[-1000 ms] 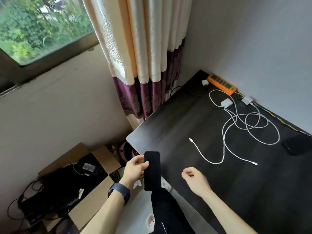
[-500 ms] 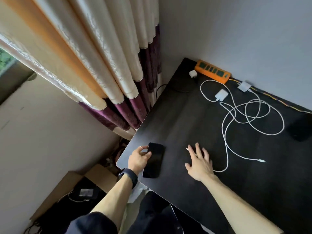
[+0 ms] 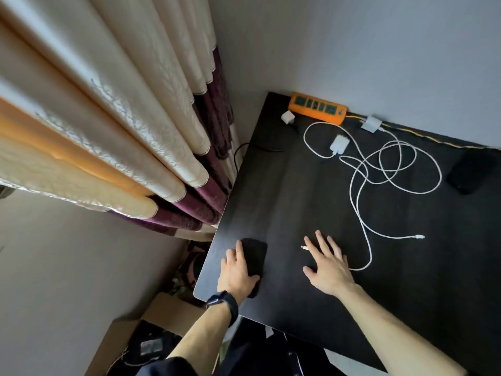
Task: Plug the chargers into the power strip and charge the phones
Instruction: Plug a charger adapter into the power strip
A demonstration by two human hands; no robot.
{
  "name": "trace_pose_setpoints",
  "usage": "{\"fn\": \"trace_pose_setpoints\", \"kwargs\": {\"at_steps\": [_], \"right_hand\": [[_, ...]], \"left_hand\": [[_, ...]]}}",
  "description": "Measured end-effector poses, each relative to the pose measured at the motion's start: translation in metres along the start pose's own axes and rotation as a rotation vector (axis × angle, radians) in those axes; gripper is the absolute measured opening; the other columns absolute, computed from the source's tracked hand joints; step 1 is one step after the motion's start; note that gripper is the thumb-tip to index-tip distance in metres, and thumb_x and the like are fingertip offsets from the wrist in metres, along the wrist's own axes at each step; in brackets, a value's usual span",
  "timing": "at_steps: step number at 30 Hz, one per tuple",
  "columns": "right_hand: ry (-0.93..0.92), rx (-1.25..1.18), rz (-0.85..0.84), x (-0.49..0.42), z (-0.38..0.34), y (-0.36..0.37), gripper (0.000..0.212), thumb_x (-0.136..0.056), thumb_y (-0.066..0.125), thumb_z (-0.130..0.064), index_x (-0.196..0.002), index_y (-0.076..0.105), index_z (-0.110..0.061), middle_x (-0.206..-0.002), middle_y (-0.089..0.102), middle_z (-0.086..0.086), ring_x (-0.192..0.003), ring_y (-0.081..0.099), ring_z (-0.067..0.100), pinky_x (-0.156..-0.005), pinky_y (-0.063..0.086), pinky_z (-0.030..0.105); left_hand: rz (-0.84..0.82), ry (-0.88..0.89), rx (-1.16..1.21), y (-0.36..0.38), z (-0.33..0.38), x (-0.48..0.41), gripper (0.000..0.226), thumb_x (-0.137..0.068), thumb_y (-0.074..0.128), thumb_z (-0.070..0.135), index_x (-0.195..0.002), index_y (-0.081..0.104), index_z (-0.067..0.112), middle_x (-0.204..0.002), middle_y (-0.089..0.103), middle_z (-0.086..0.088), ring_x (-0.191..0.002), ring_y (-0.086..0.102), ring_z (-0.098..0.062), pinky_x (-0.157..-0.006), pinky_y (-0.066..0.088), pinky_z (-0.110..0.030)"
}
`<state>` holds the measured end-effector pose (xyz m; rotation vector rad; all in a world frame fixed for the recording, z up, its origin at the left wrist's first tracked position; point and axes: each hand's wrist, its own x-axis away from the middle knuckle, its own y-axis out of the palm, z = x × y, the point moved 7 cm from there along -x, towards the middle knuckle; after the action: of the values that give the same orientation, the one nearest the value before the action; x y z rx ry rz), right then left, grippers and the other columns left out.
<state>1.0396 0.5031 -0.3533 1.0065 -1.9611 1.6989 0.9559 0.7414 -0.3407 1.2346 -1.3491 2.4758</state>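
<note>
The slim black phone [image 3: 256, 255] lies near the dark table's [image 3: 271, 185] edge under the flat left hand [image 3: 238, 274], so a bump may knock it off; the spread right hand [image 3: 328, 265] only presses the thin white cable [image 3: 305, 248].

Dark table [image 3: 284, 202], cream-purple curtain [image 3: 151, 126], grey wall [image 3: 352, 44]

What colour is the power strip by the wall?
Orange power strip, with dark green sockets; head view.

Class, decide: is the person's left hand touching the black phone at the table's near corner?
Touching. The head view shows the left hand resting on the black phone, covering its near end.
</note>
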Motion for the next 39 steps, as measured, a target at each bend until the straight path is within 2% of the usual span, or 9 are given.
{"fn": "trace_pose_setpoints", "kwargs": {"at_steps": [5, 9, 11, 17, 23, 27, 33, 36, 39], "right_hand": [[0.038, -0.081, 0.015, 0.000, -0.001, -0.012, 0.071, -0.094, 0.050, -0.050, -0.157, 0.016, -0.045, -0.168, -0.008, -0.017, -0.154, -0.003, 0.020, -0.120, 0.028, 0.054], [0.098, -0.140, 0.089, -0.004, 0.000, -0.024, 0.064, -0.095, 0.049, -0.056, -0.153, 0.034, -0.036, -0.167, 0.013, -0.006, -0.150, 0.017, 0.026, -0.118, 0.032, 0.045], [0.149, -0.174, 0.118, -0.008, 0.002, -0.032, 0.063, -0.095, 0.048, -0.057, -0.152, 0.037, -0.032, -0.166, 0.018, -0.001, -0.149, 0.020, 0.028, -0.117, 0.032, 0.045], [0.165, -0.142, 0.140, -0.028, 0.009, -0.050, 0.065, -0.098, 0.046, -0.051, -0.156, 0.028, -0.030, -0.169, 0.006, 0.001, -0.155, 0.008, 0.027, -0.123, 0.023, 0.046], [0.140, -0.104, 0.129, -0.038, 0.021, -0.050, 0.064, -0.100, 0.042, -0.047, -0.158, 0.017, -0.037, -0.170, 0.001, -0.002, -0.154, 0.008, 0.025, -0.121, 0.029, 0.046], [0.100, -0.107, 0.134, -0.038, 0.023, -0.047, 0.067, -0.101, 0.041, -0.043, -0.159, 0.008, -0.038, -0.169, -0.009, -0.004, -0.155, 0.001, 0.024, -0.121, 0.031, 0.041], [0.012, -0.052, 0.068, -0.039, 0.026, -0.054, 0.069, -0.102, 0.040, -0.042, -0.159, 0.004, -0.036, -0.168, -0.015, -0.004, -0.156, -0.003, 0.023, -0.116, 0.037, 0.042], [-0.016, -0.031, 0.044, -0.045, 0.032, -0.057, 0.068, -0.101, 0.041, -0.041, -0.159, 0.006, -0.035, -0.169, -0.014, -0.004, -0.156, -0.001, 0.023, -0.115, 0.038, 0.046], [-0.032, -0.016, 0.021, -0.045, 0.035, -0.060, 0.067, -0.101, 0.042, -0.039, -0.159, 0.008, -0.035, -0.169, -0.012, -0.004, -0.155, 0.000, 0.023, -0.112, 0.041, 0.047]], "left_hand": [[-0.015, 0.020, -0.044, -0.003, 0.009, 0.000, 0.103, -0.082, 0.072, 0.035, -0.154, 0.003, 0.011, -0.142, 0.026, -0.011, -0.130, 0.033, -0.034, -0.106, 0.038, -0.042], [-0.056, 0.051, -0.131, -0.007, 0.015, -0.007, 0.103, -0.080, 0.074, 0.036, -0.154, 0.007, 0.010, -0.141, 0.030, -0.010, -0.132, 0.035, -0.032, -0.106, 0.041, -0.041], [-0.064, 0.057, -0.176, -0.010, 0.017, -0.013, 0.096, -0.082, 0.070, 0.038, -0.153, 0.011, 0.012, -0.140, 0.033, -0.009, -0.132, 0.036, -0.031, -0.102, 0.044, -0.043], [-0.018, 0.135, -0.304, -0.043, 0.050, -0.049, 0.066, -0.088, 0.055, 0.043, -0.145, 0.031, 0.019, -0.137, 0.040, -0.007, -0.129, 0.040, -0.030, -0.098, 0.045, -0.046], [0.061, 0.280, -0.271, -0.090, 0.129, -0.104, 0.064, -0.087, 0.057, 0.039, -0.145, 0.037, 0.021, -0.139, 0.042, -0.009, -0.129, 0.041, -0.032, -0.101, 0.045, -0.044], [0.135, 0.351, -0.255, -0.118, 0.180, -0.138, 0.064, -0.090, 0.057, 0.039, -0.147, 0.035, 0.019, -0.146, 0.037, -0.008, -0.133, 0.037, -0.031, -0.104, 0.042, -0.044], [0.190, 0.372, -0.342, -0.127, 0.215, -0.183, 0.069, -0.092, 0.057, 0.037, -0.151, 0.029, 0.017, -0.159, 0.024, -0.008, -0.145, 0.025, -0.029, -0.115, 0.030, -0.047], [0.198, 0.331, -0.433, -0.125, 0.217, -0.201, 0.063, -0.094, 0.054, 0.035, -0.150, 0.031, 0.017, -0.151, 0.038, -0.011, -0.139, 0.035, -0.029, -0.110, 0.035, -0.047], [0.235, 0.295, -0.534, -0.122, 0.209, -0.200, 0.042, -0.096, 0.051, 0.033, -0.135, 0.048, 0.019, -0.131, 0.056, -0.010, -0.121, 0.051, -0.030, -0.096, 0.043, -0.043]]}}
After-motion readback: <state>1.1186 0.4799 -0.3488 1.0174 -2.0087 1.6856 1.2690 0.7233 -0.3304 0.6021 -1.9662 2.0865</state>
